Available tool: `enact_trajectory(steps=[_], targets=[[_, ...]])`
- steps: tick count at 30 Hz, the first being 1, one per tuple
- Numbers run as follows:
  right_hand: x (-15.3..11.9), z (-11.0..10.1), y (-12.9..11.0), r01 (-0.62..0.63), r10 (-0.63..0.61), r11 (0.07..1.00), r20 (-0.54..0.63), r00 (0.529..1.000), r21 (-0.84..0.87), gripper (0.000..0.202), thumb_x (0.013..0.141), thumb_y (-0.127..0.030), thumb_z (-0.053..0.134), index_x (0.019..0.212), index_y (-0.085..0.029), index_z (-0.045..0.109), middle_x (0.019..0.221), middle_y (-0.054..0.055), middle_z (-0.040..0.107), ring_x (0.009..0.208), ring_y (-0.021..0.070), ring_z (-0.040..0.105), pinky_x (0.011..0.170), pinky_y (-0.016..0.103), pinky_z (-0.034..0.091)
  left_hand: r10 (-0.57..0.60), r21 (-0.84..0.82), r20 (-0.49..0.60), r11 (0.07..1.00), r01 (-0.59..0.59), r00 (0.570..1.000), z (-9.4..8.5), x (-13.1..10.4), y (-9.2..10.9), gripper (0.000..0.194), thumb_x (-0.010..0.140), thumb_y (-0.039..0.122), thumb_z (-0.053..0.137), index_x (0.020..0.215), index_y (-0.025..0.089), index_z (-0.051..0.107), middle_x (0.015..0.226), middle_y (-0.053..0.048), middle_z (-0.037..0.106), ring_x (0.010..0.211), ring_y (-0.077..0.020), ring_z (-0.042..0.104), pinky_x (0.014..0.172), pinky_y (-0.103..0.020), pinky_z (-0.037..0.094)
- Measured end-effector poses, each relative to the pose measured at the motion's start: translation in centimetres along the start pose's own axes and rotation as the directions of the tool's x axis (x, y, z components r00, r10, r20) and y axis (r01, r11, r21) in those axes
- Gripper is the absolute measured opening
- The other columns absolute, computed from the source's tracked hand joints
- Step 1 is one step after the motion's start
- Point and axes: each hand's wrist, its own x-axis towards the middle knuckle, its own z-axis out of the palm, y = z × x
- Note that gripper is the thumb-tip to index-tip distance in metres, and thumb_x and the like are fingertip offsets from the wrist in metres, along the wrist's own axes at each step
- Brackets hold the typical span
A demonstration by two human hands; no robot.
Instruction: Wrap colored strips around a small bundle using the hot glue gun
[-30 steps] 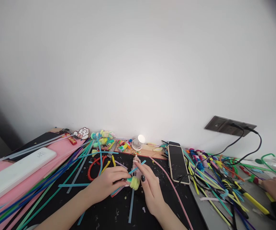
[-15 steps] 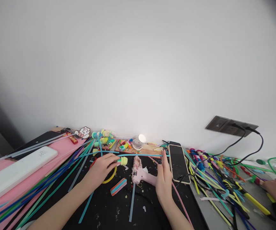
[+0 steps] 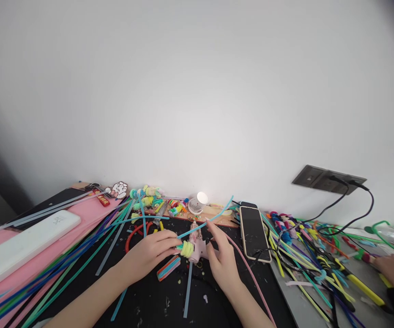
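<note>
My left hand (image 3: 156,249) pinches a small coil of yellow and green pipe cleaner (image 3: 186,248). A long light-blue pipe cleaner (image 3: 221,211) runs from this coil up to the right, its free end bent upward. My right hand (image 3: 222,255) has thumb and index finger apart, the index fingertip against the blue stem. Under the hands lies a pink glue gun (image 3: 200,252), its handle partly hidden by my right hand. An orange, white and blue striped bundle (image 3: 168,268) rests on the black mat just below my left fingers.
A paper cup (image 3: 202,199) stands by the wall, with phones (image 3: 254,234) to its right. At left are a white power bank (image 3: 29,246) and long pipe cleaners (image 3: 80,262). Yellow-handled pliers (image 3: 360,284) and another person's hand (image 3: 393,269) are at right.
My left hand has moved right with the coil, now over the glue gun. My right hand has shifted left along the blue pipe cleaner, whose free end now curves upward.
</note>
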Motion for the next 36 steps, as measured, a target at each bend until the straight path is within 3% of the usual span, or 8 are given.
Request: enact_trajectory(steps=[3,6,12,17,26,30,33,36], targets=[[0.1,-0.1,-0.4,0.036,-0.038,0.999,0.075,0.996,0.022,0.059,0.087,-0.005,0.035,0.140,-0.026,0.049,0.126,0.008,0.062,0.118,0.0207,0.057,0.097,0.035,0.050,0.023,0.009,0.017,1.000,-0.023,1.000,0.3,-0.1,0.3,0.023,0.097,0.024,0.047,0.106,0.024,0.069,0.107,-0.005,0.069,0.101,-0.0173,0.066,0.089,-0.023,0.054],[0.1,-0.1,-0.4,0.028,-0.028,1.000,0.027,0.999,0.004,0.058,0.089,-0.007,0.034,0.142,-0.027,0.046,0.129,0.008,0.060,0.121,0.0212,0.055,0.100,0.037,0.048,0.004,0.012,-0.002,1.000,-0.004,1.000,0.6,-0.1,0.1,0.022,0.096,0.024,0.049,0.106,0.024,0.069,0.105,-0.005,0.069,0.102,-0.0182,0.066,0.088,-0.024,0.054],[-0.2,0.2,0.9,-0.203,0.193,0.978,-0.158,0.968,-0.048,0.055,0.094,-0.018,0.034,0.149,-0.025,0.035,0.140,0.011,0.051,0.129,0.0262,0.047,0.105,0.048,0.041,-0.143,-0.001,-0.138,0.990,0.144,0.980,0.4,0.2,-0.7,0.018,0.093,0.024,0.051,0.098,0.023,0.069,0.102,-0.005,0.070,0.093,-0.0189,0.069,0.085,-0.027,0.056],[-0.3,0.6,2.0,-0.309,0.289,0.946,-0.168,0.942,-0.100,0.055,0.094,-0.025,0.037,0.148,-0.022,0.035,0.144,0.012,0.046,0.135,0.0300,0.039,0.108,0.053,0.035,-0.181,0.013,-0.268,0.981,0.192,0.946,0.3,0.3,-1.1,0.018,0.091,0.024,0.052,0.097,0.021,0.068,0.101,-0.007,0.071,0.095,-0.0213,0.069,0.084,-0.031,0.057],[-0.1,0.3,1.2,-0.251,0.259,0.925,-0.008,0.966,-0.286,0.049,0.091,-0.023,0.038,0.140,-0.019,0.040,0.109,0.011,0.068,0.108,0.0302,0.059,0.093,0.051,0.043,-0.130,-0.046,-0.127,0.991,0.125,0.983,0.5,0.4,-0.3,0.015,0.089,0.026,0.058,0.094,0.023,0.071,0.097,-0.006,0.073,0.092,-0.0196,0.069,0.082,-0.028,0.056],[0.0,-0.2,-0.1,-0.161,0.171,0.899,-0.012,0.985,-0.407,0.046,0.077,-0.012,0.042,0.122,-0.017,0.050,0.112,0.012,0.062,0.104,0.0281,0.059,0.085,0.041,0.047,-0.264,-0.169,-0.197,0.958,0.232,0.944,0.5,0.7,-0.1,0.012,0.082,0.026,0.063,0.088,0.022,0.073,0.093,-0.006,0.075,0.080,-0.0193,0.071,0.072,-0.028,0.059],[0.0,-0.3,-1.1,-0.182,0.253,0.830,0.064,0.965,-0.528,0.035,0.070,-0.014,0.046,0.103,-0.016,0.055,0.103,0.013,0.060,0.096,0.0309,0.059,0.076,0.040,0.048,-0.399,-0.308,-0.219,0.894,0.325,0.890,0.7,0.9,-0.2,0.015,0.077,0.029,0.065,0.086,0.020,0.073,0.090,-0.006,0.076,0.074,-0.0211,0.073,0.067,-0.030,0.060],[-0.2,-0.2,-1.6,-0.197,0.345,0.789,0.154,0.926,-0.581,0.038,0.068,-0.016,0.047,0.104,-0.015,0.056,0.103,0.014,0.060,0.096,0.0347,0.059,0.075,0.044,0.046,-0.537,-0.433,-0.199,0.799,0.418,0.820,0.7,1.0,-0.5,0.021,0.072,0.032,0.069,0.087,0.019,0.074,0.089,-0.007,0.078,0.081,-0.0256,0.074,0.074,-0.035,0.061]])
